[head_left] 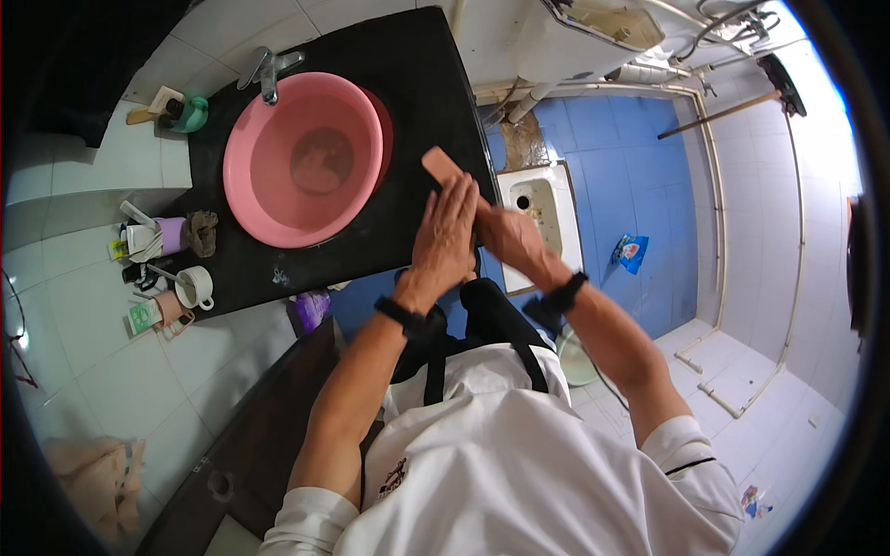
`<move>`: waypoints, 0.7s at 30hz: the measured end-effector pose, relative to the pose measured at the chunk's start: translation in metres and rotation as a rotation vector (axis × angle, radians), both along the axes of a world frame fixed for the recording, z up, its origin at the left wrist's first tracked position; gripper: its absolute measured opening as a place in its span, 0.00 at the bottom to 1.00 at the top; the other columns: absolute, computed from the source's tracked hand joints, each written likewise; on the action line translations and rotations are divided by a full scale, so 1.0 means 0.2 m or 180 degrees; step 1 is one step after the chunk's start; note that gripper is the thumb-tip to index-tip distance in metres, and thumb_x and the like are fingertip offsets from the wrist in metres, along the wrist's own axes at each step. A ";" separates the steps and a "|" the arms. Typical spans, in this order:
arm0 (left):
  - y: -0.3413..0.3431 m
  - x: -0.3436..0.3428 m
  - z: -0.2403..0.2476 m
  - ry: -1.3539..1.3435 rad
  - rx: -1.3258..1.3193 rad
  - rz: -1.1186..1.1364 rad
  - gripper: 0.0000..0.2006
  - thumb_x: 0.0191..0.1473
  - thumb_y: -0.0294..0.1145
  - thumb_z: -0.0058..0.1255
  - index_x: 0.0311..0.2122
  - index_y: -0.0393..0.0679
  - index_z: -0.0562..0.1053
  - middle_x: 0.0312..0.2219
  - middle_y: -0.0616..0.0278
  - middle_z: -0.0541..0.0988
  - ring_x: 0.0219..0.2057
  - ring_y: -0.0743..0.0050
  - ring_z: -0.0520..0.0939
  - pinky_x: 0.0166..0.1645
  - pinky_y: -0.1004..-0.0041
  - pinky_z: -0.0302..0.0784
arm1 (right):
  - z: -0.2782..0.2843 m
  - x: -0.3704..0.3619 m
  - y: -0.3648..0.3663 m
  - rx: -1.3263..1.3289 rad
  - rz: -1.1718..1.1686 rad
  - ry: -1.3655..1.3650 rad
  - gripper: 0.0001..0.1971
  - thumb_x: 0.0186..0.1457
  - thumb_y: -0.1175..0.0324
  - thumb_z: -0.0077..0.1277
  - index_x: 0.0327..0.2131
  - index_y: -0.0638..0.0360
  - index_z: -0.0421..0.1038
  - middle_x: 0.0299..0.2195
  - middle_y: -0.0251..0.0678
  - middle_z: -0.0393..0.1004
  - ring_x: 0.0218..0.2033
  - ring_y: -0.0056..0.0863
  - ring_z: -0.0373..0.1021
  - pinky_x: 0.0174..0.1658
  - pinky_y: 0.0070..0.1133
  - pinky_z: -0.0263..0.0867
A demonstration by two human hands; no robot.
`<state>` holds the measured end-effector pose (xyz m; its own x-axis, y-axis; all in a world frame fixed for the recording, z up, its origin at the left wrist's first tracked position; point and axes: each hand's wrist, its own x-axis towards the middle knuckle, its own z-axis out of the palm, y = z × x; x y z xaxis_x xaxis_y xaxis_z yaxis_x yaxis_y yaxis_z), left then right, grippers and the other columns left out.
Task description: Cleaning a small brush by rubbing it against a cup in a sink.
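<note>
A salmon-coloured flat bar with rounded corners [441, 166] juts out beyond my hands at the right edge of the black counter; its exact kind I cannot make out. My left hand [447, 236] lies over it with fingers stretched out and side by side. Close against those fingertips is my right hand [512, 239], its fingers curled, apparently round the hidden end of the bar, and slightly blurred. Left of my hands, a pink basin [243, 176] holds water, with something pale and round under the surface.
A chrome tap [269, 72] reaches over the basin on the black counter [417, 83]. Along its left end stand a white mug [194, 288] and a purple cup [172, 235]. On the blue floor are a white squat toilet [565, 236] and a blue packet [630, 252].
</note>
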<state>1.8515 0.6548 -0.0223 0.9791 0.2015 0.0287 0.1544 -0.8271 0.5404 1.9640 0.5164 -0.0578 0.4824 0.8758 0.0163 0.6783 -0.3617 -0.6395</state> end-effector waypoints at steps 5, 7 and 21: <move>-0.22 -0.22 0.02 0.0240 -0.0525 -0.0029 0.43 0.52 0.27 0.55 0.70 0.31 0.48 0.72 0.45 0.48 0.73 0.45 0.49 0.74 0.54 0.45 | 0.09 -0.11 -0.19 -0.0361 0.0173 0.0278 0.16 0.56 0.69 0.53 0.49 0.54 0.73 0.28 0.51 0.76 0.24 0.53 0.74 0.26 0.39 0.71; -0.17 -0.09 -0.01 0.0093 -0.0438 0.0066 0.44 0.52 0.27 0.54 0.70 0.30 0.46 0.71 0.42 0.49 0.72 0.43 0.50 0.74 0.53 0.48 | 0.07 -0.01 -0.13 -0.0563 0.0330 0.0064 0.15 0.56 0.68 0.53 0.48 0.55 0.73 0.28 0.50 0.77 0.25 0.51 0.75 0.27 0.38 0.72; -0.22 -0.26 0.02 0.0239 -0.0600 0.0497 0.46 0.46 0.18 0.52 0.71 0.33 0.47 0.71 0.43 0.48 0.72 0.41 0.49 0.73 0.48 0.50 | 0.09 -0.07 -0.08 -0.0197 0.1001 -0.0128 0.30 0.52 0.72 0.55 0.61 0.56 0.66 0.26 0.47 0.76 0.23 0.42 0.77 0.24 0.33 0.72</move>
